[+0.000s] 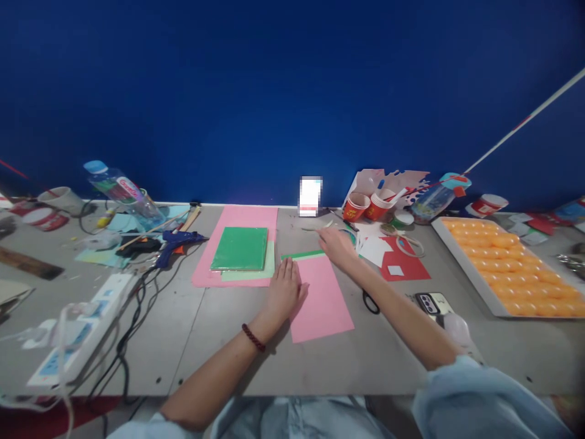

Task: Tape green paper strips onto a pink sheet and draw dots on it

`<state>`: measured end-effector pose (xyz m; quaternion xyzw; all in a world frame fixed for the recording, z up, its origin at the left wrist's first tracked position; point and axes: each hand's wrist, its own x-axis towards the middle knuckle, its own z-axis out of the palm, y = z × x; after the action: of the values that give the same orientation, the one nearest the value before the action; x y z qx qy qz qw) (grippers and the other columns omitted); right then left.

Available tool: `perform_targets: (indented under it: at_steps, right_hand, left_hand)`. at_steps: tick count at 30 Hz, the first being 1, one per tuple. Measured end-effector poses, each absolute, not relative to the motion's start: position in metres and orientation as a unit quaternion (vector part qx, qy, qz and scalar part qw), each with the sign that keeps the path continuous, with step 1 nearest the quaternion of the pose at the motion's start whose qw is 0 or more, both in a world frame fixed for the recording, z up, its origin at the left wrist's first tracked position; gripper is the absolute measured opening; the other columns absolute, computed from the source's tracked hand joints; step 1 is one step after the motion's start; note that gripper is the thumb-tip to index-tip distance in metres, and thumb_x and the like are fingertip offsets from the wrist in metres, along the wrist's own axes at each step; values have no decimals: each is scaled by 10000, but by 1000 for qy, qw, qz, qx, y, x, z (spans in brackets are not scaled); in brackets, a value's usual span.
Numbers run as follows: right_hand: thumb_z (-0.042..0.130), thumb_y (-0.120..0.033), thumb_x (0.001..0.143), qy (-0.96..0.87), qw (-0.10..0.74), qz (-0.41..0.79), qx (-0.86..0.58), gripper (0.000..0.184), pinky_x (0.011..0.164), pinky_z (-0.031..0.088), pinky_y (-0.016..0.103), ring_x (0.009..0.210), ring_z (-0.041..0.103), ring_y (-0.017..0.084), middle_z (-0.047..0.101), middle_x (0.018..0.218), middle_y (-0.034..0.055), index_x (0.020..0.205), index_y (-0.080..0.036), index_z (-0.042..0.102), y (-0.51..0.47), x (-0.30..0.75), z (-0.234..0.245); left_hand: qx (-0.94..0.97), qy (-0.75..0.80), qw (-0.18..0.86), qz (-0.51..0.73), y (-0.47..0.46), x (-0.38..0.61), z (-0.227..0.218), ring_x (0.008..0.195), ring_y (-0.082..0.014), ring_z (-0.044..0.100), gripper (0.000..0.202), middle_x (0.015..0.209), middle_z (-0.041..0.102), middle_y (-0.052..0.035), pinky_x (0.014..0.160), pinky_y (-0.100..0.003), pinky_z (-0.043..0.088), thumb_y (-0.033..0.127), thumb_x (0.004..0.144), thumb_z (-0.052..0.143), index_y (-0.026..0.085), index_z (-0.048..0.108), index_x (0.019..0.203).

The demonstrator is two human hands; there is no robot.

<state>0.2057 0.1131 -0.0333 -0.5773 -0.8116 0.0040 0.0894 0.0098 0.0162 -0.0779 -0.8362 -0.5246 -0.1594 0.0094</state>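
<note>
My left hand lies flat, fingers stretched out, on the upper left edge of a pink sheet of paper. A narrow green strip shows along the sheet's top edge. At the top right corner of that sheet is my right hand, its fingers bent towards a thin slender object. Whether the fingertips grip that object is too small to tell. To the left, a green pack of paper rests on a light green sheet and a larger pink sheet. A black scissors-like handle shows beside my right forearm.
Left are a blue glue gun, a power strip with cables and a tilted bottle. A lit phone stands against the wall. Right are red paper cups, red paper, another phone and a tray of orange balls.
</note>
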Motion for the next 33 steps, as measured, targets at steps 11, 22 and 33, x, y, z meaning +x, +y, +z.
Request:
perform_targets:
  at_steps: [11,22,33]
  right_hand:
    - [484,-149,864,-788,219,0,-575,182,852,421,380,950,565,268,683,913,115,863,-167,665,128,202,-33]
    - [560,-351,814,-625,391,480,-476,174,582,479,245,632,605,134,644,705,-4,839,-184,600,16,172,-28]
    - [494,-247,869,-729,257,131,-621,201,787,494,339,840,638,210,709,962,75,960,-196,665,45,229,-28]
  left_hand:
    - [-845,-499,-49,-189,24,6,-74,1335,-329,410,515,1388,471,-263,1079,-493,357,337,923,426,7,461,1317]
    - [-647,-439,-399,-479,8,12,-34,995,-236,627,241,1014,695,-100,877,-395,496,359,899,533,199,712,904]
    - [-451,-466,-578,-495,15,9,-38,529,-88,449,324,641,626,-10,490,-215,345,429,658,763,144,738,811]
